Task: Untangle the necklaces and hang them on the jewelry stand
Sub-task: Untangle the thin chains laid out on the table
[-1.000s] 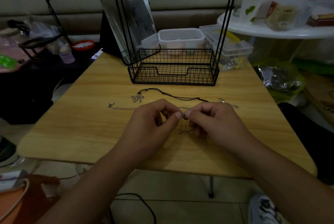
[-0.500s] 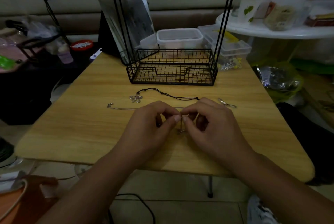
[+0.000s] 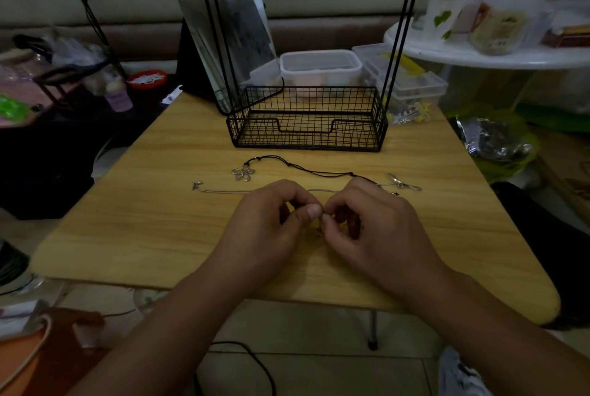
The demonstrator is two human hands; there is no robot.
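both hands meet over the middle of the wooden desk. the left hand and the right hand have their fingers curled in, thumb and forefinger tips nearly touching each other, pinching a small bit of the thin silver chain; the part they hold is too small to make out. the chain runs left from the hands along the desk to a clasp end. just behind it lies the black cord necklace with a silver flower pendant at its left end. a metal piece lies at the right. the jewelry stand, with a black wire basket base and tall rods, stands farther back, with nothing in its basket.
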